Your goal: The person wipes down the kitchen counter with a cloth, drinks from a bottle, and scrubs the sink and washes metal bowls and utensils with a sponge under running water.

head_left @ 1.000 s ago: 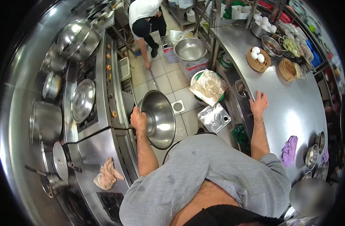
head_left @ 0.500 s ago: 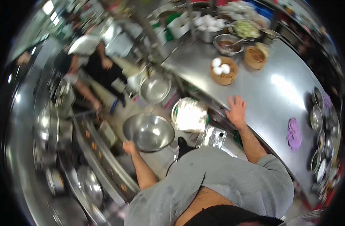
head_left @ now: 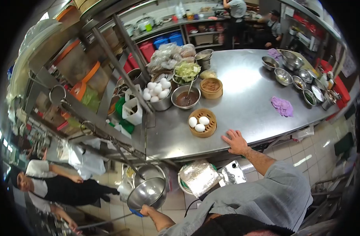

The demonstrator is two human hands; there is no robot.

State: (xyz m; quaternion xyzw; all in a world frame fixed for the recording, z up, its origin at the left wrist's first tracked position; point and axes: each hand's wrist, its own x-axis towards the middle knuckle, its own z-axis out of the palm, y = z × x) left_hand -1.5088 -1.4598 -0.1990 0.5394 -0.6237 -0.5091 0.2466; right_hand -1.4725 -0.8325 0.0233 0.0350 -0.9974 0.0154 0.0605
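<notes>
Shiny steel surface [head_left: 242,114] has swung into view around one o'clock. At seven, my left hand [head_left: 148,211] grips a wide, round metal bowl [head_left: 144,193]; my right hand [head_left: 236,142] rests open at four.

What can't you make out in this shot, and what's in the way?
All in the head view:
- Left hand: exact grip on the large bowl, too small to tell.
- Metal pot: its bottom, hidden by heaped eggs.
- Whatever lies under the foil: covered by it.
- Plastic bags: contents, obscured by crumpled plastic.
</notes>
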